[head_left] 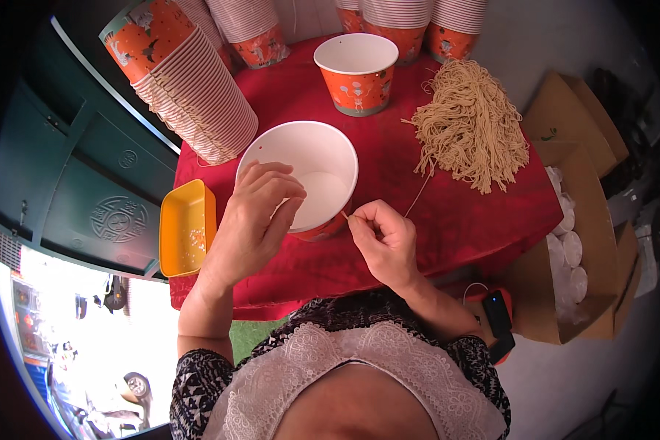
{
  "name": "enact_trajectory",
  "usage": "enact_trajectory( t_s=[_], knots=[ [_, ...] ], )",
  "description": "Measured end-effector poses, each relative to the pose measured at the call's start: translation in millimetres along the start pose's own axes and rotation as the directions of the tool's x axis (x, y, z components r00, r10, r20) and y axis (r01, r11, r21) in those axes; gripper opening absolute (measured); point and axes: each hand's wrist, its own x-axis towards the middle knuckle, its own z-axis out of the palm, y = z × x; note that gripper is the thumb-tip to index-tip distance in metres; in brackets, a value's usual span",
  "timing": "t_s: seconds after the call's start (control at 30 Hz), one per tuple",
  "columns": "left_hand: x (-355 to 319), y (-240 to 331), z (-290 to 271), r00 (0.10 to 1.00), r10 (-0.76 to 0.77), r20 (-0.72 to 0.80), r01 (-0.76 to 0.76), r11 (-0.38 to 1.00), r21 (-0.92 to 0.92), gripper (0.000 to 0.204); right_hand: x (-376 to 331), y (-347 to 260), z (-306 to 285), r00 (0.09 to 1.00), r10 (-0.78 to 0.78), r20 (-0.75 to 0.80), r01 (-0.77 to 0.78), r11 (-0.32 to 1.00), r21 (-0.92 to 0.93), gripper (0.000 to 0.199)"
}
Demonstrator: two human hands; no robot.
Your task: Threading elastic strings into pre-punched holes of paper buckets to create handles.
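A white-lined orange paper bucket (301, 139) stands in front of me at the table's near side, its mouth facing up. My left hand (253, 216) is over its left rim, with loosely bent fingers spread above the opening and nothing visible in them. At the bucket's right outer wall, my right hand (385, 238) pinches a beige string between thumb and forefinger. The string's short end points at the wall. From behind that hand, a thin length of string (418, 194) runs up toward a heap of beige strings (473, 121) on the right.
A red cloth (389, 161) covers the table. Behind stands another orange bucket (356, 92); a leaning stack of buckets (198, 95) with strings is at left. A yellow tray (187, 235) holds small bits. Cardboard boxes (587, 242) stand right, a green door (103, 183) left.
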Motion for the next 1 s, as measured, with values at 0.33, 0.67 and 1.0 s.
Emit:
enact_trajectory(
  t_s=[0.33,0.67,1.0],
  knots=[
    [9,2,2,0.995,0.017,0.096,-0.012,0.998,-0.059,0.014,4,0,1,1.000,-0.010,0.019,0.011,1.000,-0.029,0.009],
    [33,-14,10,0.923,0.157,0.352,-0.085,0.973,-0.213,0.019,12,1,4,0.999,-0.027,0.042,0.029,0.999,-0.036,0.008],
    [35,-7,7,0.906,0.011,0.424,0.084,0.975,-0.204,0.008,9,-3,-1,0.997,-0.007,0.077,0.012,0.998,-0.062,0.007]
  ],
)
